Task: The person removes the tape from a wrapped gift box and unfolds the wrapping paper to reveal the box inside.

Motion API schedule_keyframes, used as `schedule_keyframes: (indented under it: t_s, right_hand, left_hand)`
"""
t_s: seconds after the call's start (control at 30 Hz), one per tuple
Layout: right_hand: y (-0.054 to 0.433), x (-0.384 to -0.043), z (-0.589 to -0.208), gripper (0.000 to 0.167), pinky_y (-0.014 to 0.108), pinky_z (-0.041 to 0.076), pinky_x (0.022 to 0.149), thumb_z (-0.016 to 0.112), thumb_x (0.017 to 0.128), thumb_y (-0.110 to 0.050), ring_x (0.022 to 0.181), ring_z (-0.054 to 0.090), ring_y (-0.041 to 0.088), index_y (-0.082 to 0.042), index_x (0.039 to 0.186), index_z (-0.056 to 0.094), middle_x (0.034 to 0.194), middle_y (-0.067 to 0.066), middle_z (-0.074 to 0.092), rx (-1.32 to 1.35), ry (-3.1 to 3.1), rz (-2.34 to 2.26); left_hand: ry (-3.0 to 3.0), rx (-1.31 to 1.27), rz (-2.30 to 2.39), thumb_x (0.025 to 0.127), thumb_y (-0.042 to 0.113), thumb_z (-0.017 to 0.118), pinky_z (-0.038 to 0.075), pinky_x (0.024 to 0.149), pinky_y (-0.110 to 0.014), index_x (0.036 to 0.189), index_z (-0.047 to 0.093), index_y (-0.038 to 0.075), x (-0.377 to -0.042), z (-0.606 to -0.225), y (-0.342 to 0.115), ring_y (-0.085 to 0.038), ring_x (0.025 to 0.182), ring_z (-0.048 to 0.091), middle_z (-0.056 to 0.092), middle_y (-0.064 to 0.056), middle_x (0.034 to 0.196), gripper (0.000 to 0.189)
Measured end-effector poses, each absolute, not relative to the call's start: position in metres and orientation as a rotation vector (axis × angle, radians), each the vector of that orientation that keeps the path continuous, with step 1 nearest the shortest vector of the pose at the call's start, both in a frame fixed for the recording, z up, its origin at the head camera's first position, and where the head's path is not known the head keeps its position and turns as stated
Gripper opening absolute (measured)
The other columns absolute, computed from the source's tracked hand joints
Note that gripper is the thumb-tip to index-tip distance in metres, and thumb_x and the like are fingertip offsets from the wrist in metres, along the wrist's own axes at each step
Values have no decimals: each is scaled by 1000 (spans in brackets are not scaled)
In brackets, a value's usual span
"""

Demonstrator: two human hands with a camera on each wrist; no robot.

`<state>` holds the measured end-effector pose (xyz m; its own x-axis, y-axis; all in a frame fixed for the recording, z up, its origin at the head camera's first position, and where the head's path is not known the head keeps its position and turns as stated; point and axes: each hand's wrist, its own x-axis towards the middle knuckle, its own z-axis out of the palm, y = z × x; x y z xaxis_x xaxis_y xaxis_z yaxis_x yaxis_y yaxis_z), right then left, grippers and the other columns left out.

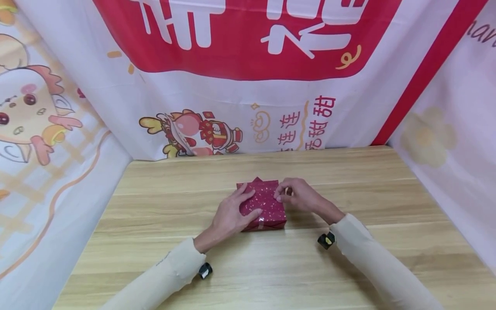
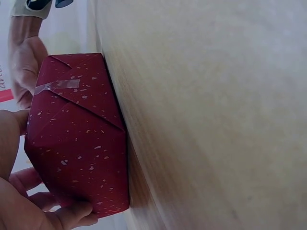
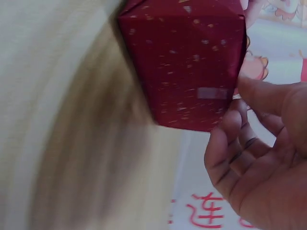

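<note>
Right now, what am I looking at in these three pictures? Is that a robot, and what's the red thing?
No robot here! These are a person's bare hands: the left hand and the right hand. The wide picture comes from a camera on the person's head, looking forward and down. The other two come from cameras on the left and right wrists, so the red thing looks close and tipped over.

That red thing is a wrapped box on a wooden table. The left hand holds it. The right hand's fingers are at its edge, near a piece of tape. I can't tell whether they're pinching anything.
</note>
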<state>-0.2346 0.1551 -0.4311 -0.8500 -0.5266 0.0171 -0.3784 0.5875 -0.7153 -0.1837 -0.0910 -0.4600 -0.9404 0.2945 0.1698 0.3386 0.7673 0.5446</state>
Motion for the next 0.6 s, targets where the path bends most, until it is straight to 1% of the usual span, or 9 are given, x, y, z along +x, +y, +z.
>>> schedule_keyframes:
  t_s: [0.17, 0.3, 0.47, 0.6]
  right_hand:
    - [161, -236, -440, 13, 31, 54, 78, 65, 94, -12, 86, 60, 17, -14, 107, 68, 92, 1, 65, -837, 2521, -1213]
    - [165, -237, -442, 13, 30, 54, 81, 64, 94, -10, 88, 60, 17, -15, 105, 69, 93, -1, 66, -892, 2506, -1225]
    - [163, -235, -436, 12, 26, 52, 76, 64, 93, -8, 85, 58, 16, -17, 99, 70, 92, -3, 66, -943, 2555, -1175]
    - [160, -232, -432, 12, 25, 51, 71, 65, 93, -9, 82, 57, 15, -15, 102, 71, 92, -1, 65, -971, 2614, -1106]
  left_hand:
    - [-2876, -520, -916, 87, 51, 69, 41, 112, -52, 140, 56, 18, -184, -460, -92, -38, 140, 41, 35, -8, 159, 64]
    - [-2878, -527, -912, 87, 52, 68, 41, 112, -51, 140, 55, 17, -184, -460, -92, -38, 140, 41, 35, -8, 159, 65]
    - [-2871, -536, -917, 88, 52, 68, 41, 111, -51, 141, 55, 18, -183, -459, -91, -38, 140, 42, 34, -9, 159, 65]
    - [-2871, -532, -920, 87, 51, 69, 41, 111, -52, 141, 55, 18, -183, -458, -92, -38, 140, 41, 34, -8, 159, 65]
